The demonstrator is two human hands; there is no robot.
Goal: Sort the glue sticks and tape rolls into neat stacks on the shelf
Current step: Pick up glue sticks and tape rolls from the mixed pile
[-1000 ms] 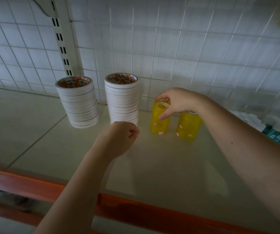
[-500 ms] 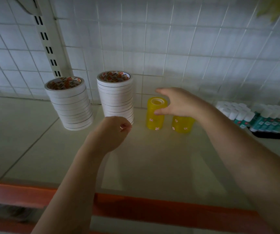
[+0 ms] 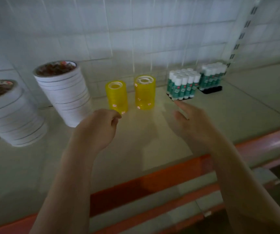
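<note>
Above shelf (image 3: 152, 141), right hand (image 3: 195, 125) outstretched.

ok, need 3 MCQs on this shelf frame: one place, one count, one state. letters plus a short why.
1. Where do the yellow tape stacks stand?
A. left of both white stacks
B. between the white tape stacks and the glue stick packs
C. right of the glue sticks

2. How many yellow stacks?
A. one
B. two
C. four

3. The right hand is:
A. open, holding nothing
B. gripping a yellow stack
C. pinching a glue stick

Answers:
1 B: white to their left, glue to their right.
2 B: two columns side by side.
3 A: fingers straight, near the glue pack, nothing held.
</note>
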